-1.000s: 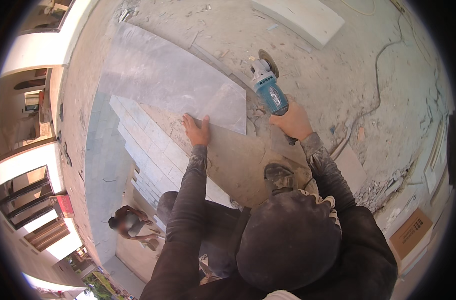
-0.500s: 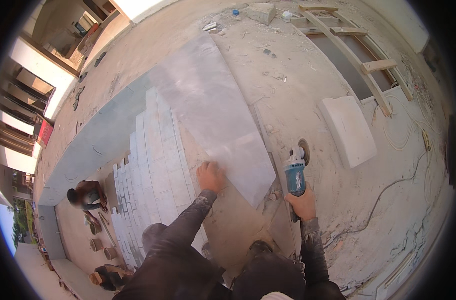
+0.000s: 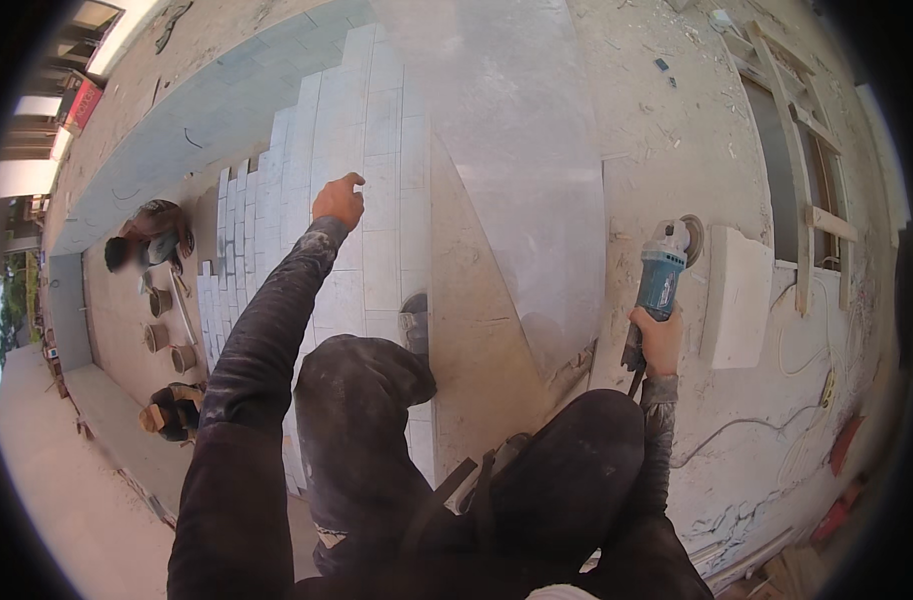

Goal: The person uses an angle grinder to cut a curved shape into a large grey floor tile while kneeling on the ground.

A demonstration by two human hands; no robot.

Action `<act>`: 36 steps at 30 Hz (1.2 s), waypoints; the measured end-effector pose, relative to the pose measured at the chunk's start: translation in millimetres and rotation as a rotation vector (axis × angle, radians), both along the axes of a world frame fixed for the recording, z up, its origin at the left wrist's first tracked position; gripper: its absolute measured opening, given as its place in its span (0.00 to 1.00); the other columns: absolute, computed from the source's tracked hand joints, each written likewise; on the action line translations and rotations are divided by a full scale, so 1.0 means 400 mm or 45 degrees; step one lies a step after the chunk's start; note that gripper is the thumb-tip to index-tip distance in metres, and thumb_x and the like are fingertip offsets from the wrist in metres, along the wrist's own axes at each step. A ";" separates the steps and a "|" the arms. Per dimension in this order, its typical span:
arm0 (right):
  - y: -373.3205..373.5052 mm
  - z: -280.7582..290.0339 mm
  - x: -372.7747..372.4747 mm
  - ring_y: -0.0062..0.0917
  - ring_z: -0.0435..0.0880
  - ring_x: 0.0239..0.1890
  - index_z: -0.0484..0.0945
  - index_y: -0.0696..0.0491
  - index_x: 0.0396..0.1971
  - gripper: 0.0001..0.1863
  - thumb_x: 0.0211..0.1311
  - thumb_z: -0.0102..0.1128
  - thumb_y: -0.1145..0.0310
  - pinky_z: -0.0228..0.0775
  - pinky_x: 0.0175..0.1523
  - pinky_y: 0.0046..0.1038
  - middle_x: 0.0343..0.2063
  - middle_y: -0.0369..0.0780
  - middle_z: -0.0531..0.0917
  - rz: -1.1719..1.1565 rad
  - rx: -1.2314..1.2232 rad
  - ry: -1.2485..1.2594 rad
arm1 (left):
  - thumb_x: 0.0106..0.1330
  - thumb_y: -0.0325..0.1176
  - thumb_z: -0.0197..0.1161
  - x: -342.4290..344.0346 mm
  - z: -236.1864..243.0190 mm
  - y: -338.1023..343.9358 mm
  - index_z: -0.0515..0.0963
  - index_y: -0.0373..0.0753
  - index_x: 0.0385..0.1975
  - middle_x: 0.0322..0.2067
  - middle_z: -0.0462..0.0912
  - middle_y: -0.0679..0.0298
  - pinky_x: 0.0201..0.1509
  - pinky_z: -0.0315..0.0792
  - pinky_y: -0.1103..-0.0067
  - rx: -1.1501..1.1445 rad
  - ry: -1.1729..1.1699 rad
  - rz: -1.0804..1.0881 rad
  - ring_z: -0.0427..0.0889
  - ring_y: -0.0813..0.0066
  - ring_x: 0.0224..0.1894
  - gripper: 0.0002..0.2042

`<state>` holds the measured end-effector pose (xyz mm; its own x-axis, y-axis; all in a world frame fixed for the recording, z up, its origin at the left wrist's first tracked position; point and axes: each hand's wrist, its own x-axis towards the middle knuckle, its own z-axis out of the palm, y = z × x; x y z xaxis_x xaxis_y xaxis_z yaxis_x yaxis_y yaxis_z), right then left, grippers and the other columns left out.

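Note:
My right hand (image 3: 661, 342) is wrapped round the body of a teal and grey angle grinder (image 3: 661, 284), its disc at the far end pointing away from me. The grinder is held to the right of a large grey slab (image 3: 537, 190), apart from it. My left hand (image 3: 339, 203) hangs over pale rectangular tiles (image 3: 382, 165) laid in rows, holding nothing, with a finger stretched out and others partly curled. Whether it touches the tiles I cannot tell. The slab lies left of the grinder and tapers toward me.
A thick white block (image 3: 739, 298) lies right of the grinder, near a wooden frame (image 3: 792, 120). A cable (image 3: 742, 421) trails across the dusty floor. At far left, a person (image 3: 160, 230) crouches by several buckets (image 3: 157, 337); another person (image 3: 175, 412) is below them.
My left hand has left the slab's edge and moved left over the tiles. My right hand has carried the grinder to the right, away from the slab. The view has shifted.

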<state>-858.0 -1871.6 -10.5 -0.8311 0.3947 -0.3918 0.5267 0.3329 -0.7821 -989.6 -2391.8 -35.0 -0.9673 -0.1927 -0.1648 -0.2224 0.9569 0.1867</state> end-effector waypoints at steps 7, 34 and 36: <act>-0.114 0.225 -0.108 0.21 0.76 0.27 0.75 0.59 0.35 0.18 0.42 0.67 0.69 0.69 0.33 0.26 0.26 0.37 0.79 -0.026 0.027 -0.144 | 0.57 0.32 0.60 0.117 0.016 -0.215 0.81 0.45 0.41 0.35 0.84 0.52 0.46 0.75 0.66 0.099 -0.465 0.120 0.82 0.55 0.40 0.12; -0.225 0.033 -0.930 0.28 0.81 0.28 0.75 0.60 0.37 0.24 0.39 0.67 0.63 0.73 0.35 0.30 0.26 0.42 0.81 -0.077 0.101 0.099 | 0.50 0.56 0.70 -0.958 -0.100 0.221 0.52 0.41 0.68 0.68 0.42 0.41 0.69 0.47 0.51 0.087 -0.187 -0.483 0.41 0.44 0.71 0.49; -0.229 0.007 -0.985 0.30 0.82 0.29 0.75 0.61 0.37 0.25 0.38 0.67 0.62 0.74 0.37 0.31 0.27 0.44 0.81 -0.077 0.110 0.127 | 0.46 0.60 0.71 -0.997 -0.106 0.232 0.47 0.42 0.69 0.69 0.38 0.42 0.69 0.42 0.48 0.046 -0.250 -0.491 0.36 0.46 0.72 0.54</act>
